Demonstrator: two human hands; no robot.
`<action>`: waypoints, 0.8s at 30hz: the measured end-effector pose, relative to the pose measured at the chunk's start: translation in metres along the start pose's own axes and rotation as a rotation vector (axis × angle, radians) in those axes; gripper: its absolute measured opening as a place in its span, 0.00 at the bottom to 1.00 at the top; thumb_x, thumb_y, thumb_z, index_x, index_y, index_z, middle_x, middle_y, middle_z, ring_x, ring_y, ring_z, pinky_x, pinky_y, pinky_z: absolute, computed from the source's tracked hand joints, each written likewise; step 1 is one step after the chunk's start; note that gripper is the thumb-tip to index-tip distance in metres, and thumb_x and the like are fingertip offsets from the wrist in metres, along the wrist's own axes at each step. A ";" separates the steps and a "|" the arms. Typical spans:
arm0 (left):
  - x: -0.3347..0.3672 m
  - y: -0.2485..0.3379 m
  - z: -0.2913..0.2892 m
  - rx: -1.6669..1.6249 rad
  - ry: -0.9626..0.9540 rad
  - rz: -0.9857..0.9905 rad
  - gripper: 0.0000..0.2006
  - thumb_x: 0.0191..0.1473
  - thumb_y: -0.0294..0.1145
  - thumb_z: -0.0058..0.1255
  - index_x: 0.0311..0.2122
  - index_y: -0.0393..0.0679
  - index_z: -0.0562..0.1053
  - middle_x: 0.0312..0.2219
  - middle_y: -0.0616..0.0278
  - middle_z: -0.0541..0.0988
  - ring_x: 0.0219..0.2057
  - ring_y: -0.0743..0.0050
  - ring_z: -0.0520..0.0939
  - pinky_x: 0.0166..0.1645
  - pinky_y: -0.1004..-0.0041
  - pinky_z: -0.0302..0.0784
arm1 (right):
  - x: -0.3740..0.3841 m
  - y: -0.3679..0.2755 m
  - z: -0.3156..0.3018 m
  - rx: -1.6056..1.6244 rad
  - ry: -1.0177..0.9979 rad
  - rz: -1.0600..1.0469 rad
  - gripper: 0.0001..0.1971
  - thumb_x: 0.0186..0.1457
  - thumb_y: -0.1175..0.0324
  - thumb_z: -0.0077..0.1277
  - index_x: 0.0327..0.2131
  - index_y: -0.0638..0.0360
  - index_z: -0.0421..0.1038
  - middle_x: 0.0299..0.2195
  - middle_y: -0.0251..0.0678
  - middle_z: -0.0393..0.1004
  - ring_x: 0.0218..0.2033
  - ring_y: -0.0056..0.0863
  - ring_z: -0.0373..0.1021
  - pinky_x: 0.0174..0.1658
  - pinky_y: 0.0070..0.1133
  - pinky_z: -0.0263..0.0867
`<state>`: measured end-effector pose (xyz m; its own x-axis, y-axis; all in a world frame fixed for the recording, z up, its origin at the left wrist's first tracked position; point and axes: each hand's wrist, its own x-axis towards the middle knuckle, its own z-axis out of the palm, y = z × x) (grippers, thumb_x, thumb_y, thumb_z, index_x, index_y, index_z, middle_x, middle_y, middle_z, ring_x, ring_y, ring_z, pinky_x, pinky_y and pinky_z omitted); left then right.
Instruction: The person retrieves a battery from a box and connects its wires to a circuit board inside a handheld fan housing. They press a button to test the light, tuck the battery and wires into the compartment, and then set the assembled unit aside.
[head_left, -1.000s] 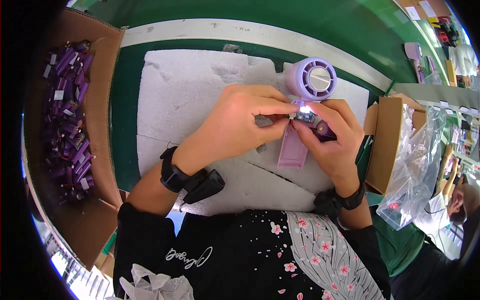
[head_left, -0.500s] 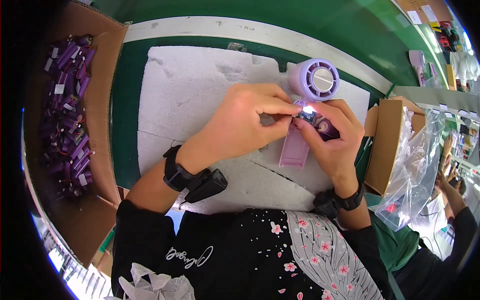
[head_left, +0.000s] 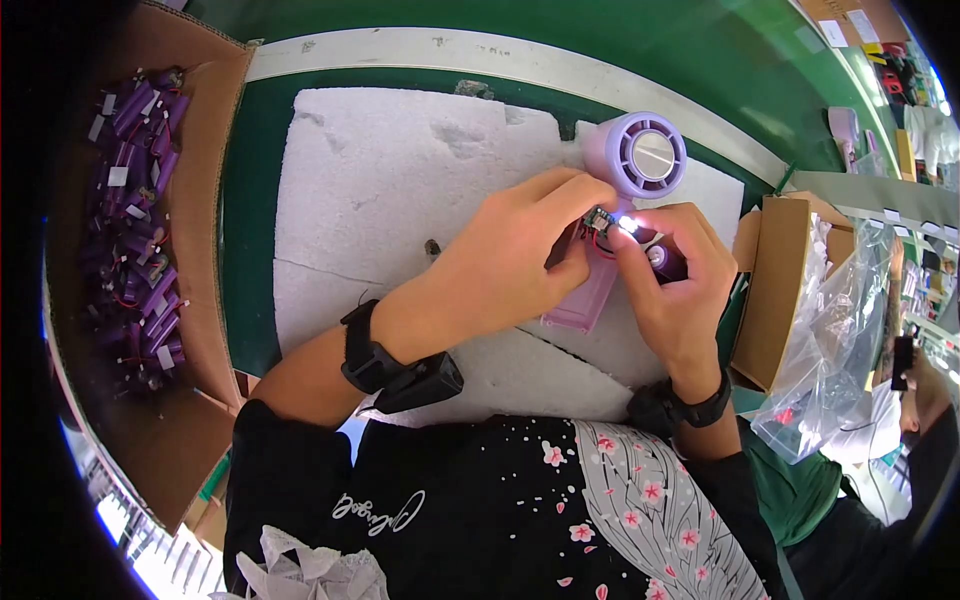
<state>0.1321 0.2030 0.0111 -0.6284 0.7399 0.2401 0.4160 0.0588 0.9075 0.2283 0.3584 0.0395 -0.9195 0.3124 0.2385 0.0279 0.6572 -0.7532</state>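
A lilac handheld fan point(head_left: 612, 160) lies on the foam sheet with its round grille upward and its pink-lilac handle shell point(head_left: 580, 308) extending toward me. Over the handle, my left hand point(head_left: 530, 240) pinches a small dark circuit board point(head_left: 599, 220) between thumb and fingers. My right hand point(head_left: 680, 290) is closed beside it, with a purple cylindrical battery point(head_left: 664, 262) tucked under its curled fingers. A bright white light point(head_left: 628, 223) glows at its thumb and fingertip. Red wires point(head_left: 600, 243) run below the board. My fingers partly hide the handle's inside.
A cardboard box point(head_left: 215, 220) at the left holds many purple batteries point(head_left: 140, 220) with wires. White foam point(head_left: 380, 170) covers the worktop. At the right stand an open carton point(head_left: 775, 290) and clear plastic bags point(head_left: 830, 330). Another person's arm point(head_left: 930, 390) shows at the far right.
My left hand has shifted and turned, tilting the circuit board so its parts and red wires show more. The fan has moved slightly right; the handle's near end has swung left.
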 end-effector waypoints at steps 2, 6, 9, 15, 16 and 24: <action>0.000 0.001 -0.001 -0.022 -0.016 -0.019 0.20 0.43 0.17 0.54 0.45 0.41 0.71 0.38 0.58 0.77 0.29 0.68 0.78 0.33 0.72 0.75 | -0.001 -0.001 -0.002 -0.026 -0.037 0.031 0.07 0.47 0.75 0.61 0.31 0.63 0.74 0.26 0.33 0.74 0.21 0.16 0.63 0.26 0.15 0.59; 0.001 0.002 -0.003 -0.072 -0.057 -0.064 0.20 0.43 0.17 0.53 0.45 0.41 0.71 0.37 0.59 0.78 0.29 0.68 0.78 0.33 0.73 0.75 | -0.002 0.002 -0.003 -0.043 -0.057 0.015 0.07 0.46 0.74 0.62 0.31 0.61 0.76 0.26 0.35 0.74 0.21 0.22 0.68 0.25 0.18 0.64; 0.000 0.001 -0.003 -0.082 -0.073 -0.080 0.20 0.44 0.17 0.52 0.46 0.41 0.71 0.37 0.59 0.78 0.29 0.68 0.78 0.33 0.73 0.75 | -0.002 0.003 -0.004 -0.055 -0.052 -0.020 0.08 0.45 0.74 0.62 0.32 0.60 0.77 0.26 0.36 0.74 0.21 0.25 0.71 0.25 0.19 0.66; 0.001 0.003 0.000 -0.067 -0.039 -0.072 0.20 0.44 0.17 0.52 0.46 0.42 0.71 0.36 0.60 0.77 0.29 0.67 0.78 0.34 0.73 0.75 | -0.001 0.004 -0.003 -0.097 0.009 -0.101 0.09 0.44 0.75 0.62 0.33 0.57 0.78 0.29 0.35 0.75 0.22 0.26 0.71 0.26 0.20 0.68; 0.001 0.003 0.000 -0.063 -0.036 -0.071 0.20 0.44 0.17 0.52 0.46 0.42 0.71 0.36 0.60 0.77 0.29 0.67 0.78 0.34 0.73 0.75 | -0.001 0.003 -0.003 -0.097 0.008 -0.101 0.09 0.44 0.75 0.62 0.33 0.57 0.78 0.29 0.35 0.75 0.22 0.26 0.71 0.26 0.20 0.68; 0.001 0.004 -0.004 -0.110 -0.091 -0.108 0.20 0.44 0.17 0.52 0.46 0.42 0.71 0.38 0.60 0.77 0.31 0.67 0.78 0.36 0.72 0.74 | -0.004 0.004 -0.006 -0.073 -0.030 -0.082 0.10 0.43 0.77 0.63 0.33 0.60 0.78 0.31 0.36 0.75 0.26 0.22 0.70 0.29 0.17 0.65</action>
<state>0.1306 0.2014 0.0167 -0.6012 0.7913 0.1115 0.2719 0.0713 0.9597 0.2347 0.3641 0.0392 -0.9312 0.2356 0.2782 -0.0205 0.7280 -0.6852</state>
